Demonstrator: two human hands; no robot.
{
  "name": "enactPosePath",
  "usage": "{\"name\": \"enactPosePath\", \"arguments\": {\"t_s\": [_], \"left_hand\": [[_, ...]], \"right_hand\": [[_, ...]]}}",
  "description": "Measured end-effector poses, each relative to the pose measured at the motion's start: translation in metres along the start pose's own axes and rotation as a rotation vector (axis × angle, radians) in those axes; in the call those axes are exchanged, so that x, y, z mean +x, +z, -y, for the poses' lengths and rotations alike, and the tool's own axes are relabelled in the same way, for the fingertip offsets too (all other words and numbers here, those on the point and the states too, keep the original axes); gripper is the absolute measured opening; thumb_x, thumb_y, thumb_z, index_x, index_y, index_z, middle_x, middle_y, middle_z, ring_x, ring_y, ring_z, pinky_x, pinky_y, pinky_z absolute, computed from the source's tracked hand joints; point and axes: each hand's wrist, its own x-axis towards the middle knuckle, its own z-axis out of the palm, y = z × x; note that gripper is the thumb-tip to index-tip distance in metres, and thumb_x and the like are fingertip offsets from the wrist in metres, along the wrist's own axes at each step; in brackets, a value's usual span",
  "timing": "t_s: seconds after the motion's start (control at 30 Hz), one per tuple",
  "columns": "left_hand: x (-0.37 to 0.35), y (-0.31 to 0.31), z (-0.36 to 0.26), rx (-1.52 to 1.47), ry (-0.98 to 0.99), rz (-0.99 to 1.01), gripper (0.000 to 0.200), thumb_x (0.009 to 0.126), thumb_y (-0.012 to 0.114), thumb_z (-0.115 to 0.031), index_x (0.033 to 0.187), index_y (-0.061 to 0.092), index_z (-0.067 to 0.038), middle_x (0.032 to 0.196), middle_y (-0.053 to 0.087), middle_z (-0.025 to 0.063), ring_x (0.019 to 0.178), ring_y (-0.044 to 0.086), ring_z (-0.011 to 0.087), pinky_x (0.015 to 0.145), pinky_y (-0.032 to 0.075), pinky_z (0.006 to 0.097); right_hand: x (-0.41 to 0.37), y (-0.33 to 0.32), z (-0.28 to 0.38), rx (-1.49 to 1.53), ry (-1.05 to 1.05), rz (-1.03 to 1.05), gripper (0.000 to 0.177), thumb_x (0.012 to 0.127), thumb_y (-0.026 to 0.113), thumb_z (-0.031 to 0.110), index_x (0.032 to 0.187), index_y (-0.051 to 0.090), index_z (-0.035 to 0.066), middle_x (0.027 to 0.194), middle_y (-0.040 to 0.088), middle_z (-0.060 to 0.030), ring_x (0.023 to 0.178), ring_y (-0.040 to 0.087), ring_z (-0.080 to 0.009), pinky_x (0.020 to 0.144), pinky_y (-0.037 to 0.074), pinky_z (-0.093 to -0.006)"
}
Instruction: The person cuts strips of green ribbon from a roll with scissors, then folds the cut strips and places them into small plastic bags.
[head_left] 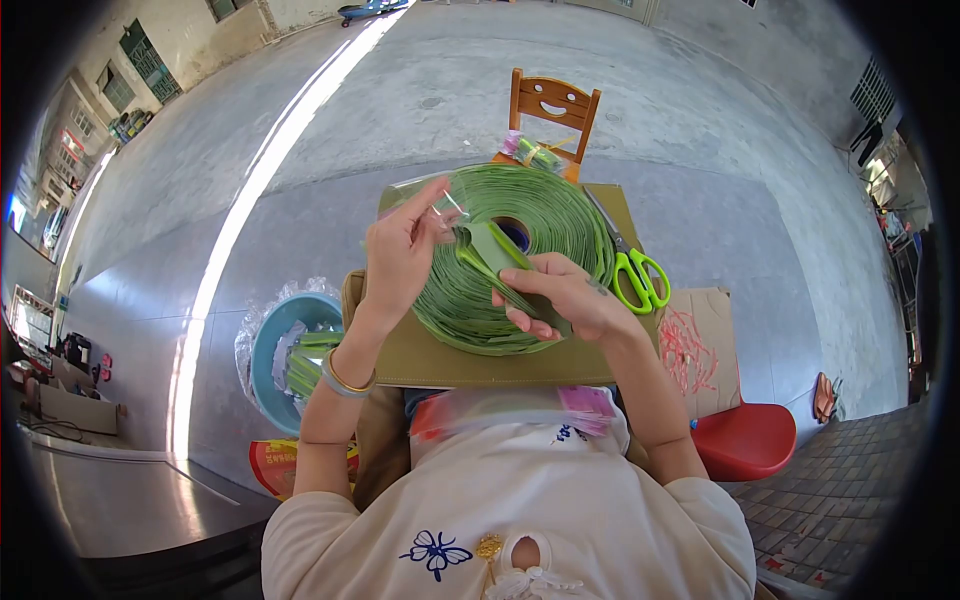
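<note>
Green strips [483, 250], layered and bent over, are held above the large coil [565, 195] near the middle of the bench [460, 373]. Right hand [562, 295]: thumb on top, fingers curled beneath, pinching the strips toward their near end; the far end projects free toward the left hand [400, 252]. That hand is raised, thumb and fingertips pressed together on a piece of clear plastic [452, 207] just beside the far end. Whether the plastic touches the strips cannot be determined. The coil lies flat, wound around a brown core [513, 224]. Scissors [633, 262] with green handles lie to its right.

Handling assessment: the strips appear light and thin, flexible singly and somewhat springier when stacked. Their smooth faces are judged liable to slide over one another, and a sharp fold may leave a crease. Recommended hold: across the full stack, toward the near end, thumb flat on the upper face, pressure moderate. The plastic is judged flimsy and slippery; it is best taken at its edge, between fingertips, to limit tearing
</note>
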Motion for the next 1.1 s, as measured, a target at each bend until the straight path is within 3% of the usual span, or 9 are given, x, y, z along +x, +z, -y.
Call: {"name": "enactPosePath", "arguments": {"t_s": [0.2, 0.27, 0.5, 0.6, 0.7, 0.77, 0.9, 1.0, 1.1], "left_hand": [[0.003, 0.012, -0.003, 0.102, 0.100, -0.050, 0.031, 0.092, 0.043, -0.006, 0.120, 0.048, 0.005, 0.102, 0.061, 0.0165, 0.088, 0.064, 0.0208, 0.067, 0.050, 0.0271], [-0.003, 0.016, -0.015, 0.371, 0.165, -0.030, 0.032, 0.089, 0.045, -0.003, 0.121, 0.049, 0.003, 0.104, 0.060, 0.0184, 0.086, 0.064, 0.0212, 0.068, 0.049, 0.0280], [-0.009, 0.031, -0.004, 0.509, 0.407, -0.199, 0.045, 0.079, 0.044, 0.012, 0.121, 0.050, -0.002, 0.109, 0.058, 0.0205, 0.074, 0.061, 0.0194, 0.068, 0.048, 0.0281], [-0.011, 0.025, -0.009, 0.312, 0.209, -0.052, 0.050, 0.075, 0.044, 0.014, 0.120, 0.054, -0.007, 0.110, 0.057, 0.0232, 0.065, 0.059, 0.0209, 0.061, 0.046, 0.0245], [-0.009, 0.014, -0.006, -0.205, -0.057, 0.166, 0.047, 0.077, 0.041, 0.016, 0.116, 0.057, -0.004, 0.109, 0.060, 0.0167, 0.069, 0.056, 0.0082, 0.061, 0.044, 0.0207], [-0.009, 0.009, -0.014, -0.190, -0.054, 0.249, 0.046, 0.076, 0.040, 0.017, 0.112, 0.060, -0.005, 0.102, 0.063, 0.0123, 0.067, 0.055, 0.0065, 0.059, 0.042, 0.0191], [-0.010, 0.009, -0.014, 0.013, 0.073, 0.260, 0.047, 0.076, 0.037, 0.018, 0.106, 0.064, -0.006, 0.082, 0.063, 0.0046, 0.064, 0.053, 0.0049, 0.057, 0.041, 0.0184], [-0.005, 0.010, -0.020, -0.086, -0.049, 0.288, 0.043, 0.078, 0.039, 0.016, 0.105, 0.065, -0.006, 0.073, 0.058, 0.0019, 0.065, 0.053, 0.0048, 0.058, 0.041, 0.0190], [-0.007, 0.008, -0.020, -0.025, 0.031, 0.330, 0.046, 0.078, 0.040, 0.015, 0.107, 0.064, -0.011, 0.064, 0.056, 0.0059, 0.059, 0.054, 0.0072, 0.058, 0.043, 0.0206]], "right_hand": [[0.011, 0.006, -0.007, -0.259, -0.028, -0.142, 0.027, 0.091, 0.044, 0.026, 0.087, 0.054, 0.002, 0.055, 0.052, -0.0013, 0.039, 0.044, -0.0064, 0.033, 0.031, -0.0210], [0.016, 0.007, -0.008, -0.296, -0.050, -0.191, 0.027, 0.091, 0.044, 0.026, 0.086, 0.054, 0.002, 0.055, 0.052, -0.0018, 0.039, 0.043, -0.0067, 0.033, 0.032, -0.0216], [0.025, 0.012, -0.011, 0.424, -0.112, -0.055, 0.024, 0.093, 0.042, 0.024, 0.088, 0.050, 0.001, 0.059, 0.050, -0.0034, 0.038, 0.038, -0.0080, 0.033, 0.029, -0.0211], [0.026, 0.014, -0.013, 0.518, -0.137, 0.038, 0.023, 0.094, 0.041, 0.024, 0.089, 0.049, 0.002, 0.060, 0.050, -0.0033, 0.038, 0.038, -0.0080, 0.033, 0.029, -0.0211], [0.024, 0.010, -0.012, 0.516, -0.035, 0.144, 0.023, 0.094, 0.040, 0.023, 0.090, 0.049, 0.002, 0.061, 0.050, -0.0036, 0.039, 0.039, -0.0082, 0.034, 0.029, -0.0213], [0.025, 0.004, -0.016, 0.554, 0.007, 0.213, 0.023, 0.094, 0.039, 0.022, 0.090, 0.049, 0.002, 0.062, 0.052, -0.0041, 0.040, 0.039, -0.0089, 0.035, 0.030, -0.0217], [0.024, 0.008, -0.017, 0.450, -0.118, -0.005, 0.022, 0.094, 0.037, 0.020, 0.091, 0.049, 0.002, 0.062, 0.052, -0.0045, 0.040, 0.040, -0.0082, 0.034, 0.029, -0.0214], [0.021, 0.014, -0.010, 0.418, -0.028, 0.036, 0.023, 0.094, 0.036, 0.021, 0.091, 0.050, 0.002, 0.062, 0.052, -0.0043, 0.040, 0.040, -0.0071, 0.034, 0.029, -0.0205], [0.019, 0.006, -0.009, 0.416, -0.023, 0.094, 0.024, 0.094, 0.036, 0.021, 0.091, 0.050, 0.002, 0.062, 0.052, -0.0039, 0.040, 0.041, -0.0072, 0.034, 0.029, -0.0200]]}}
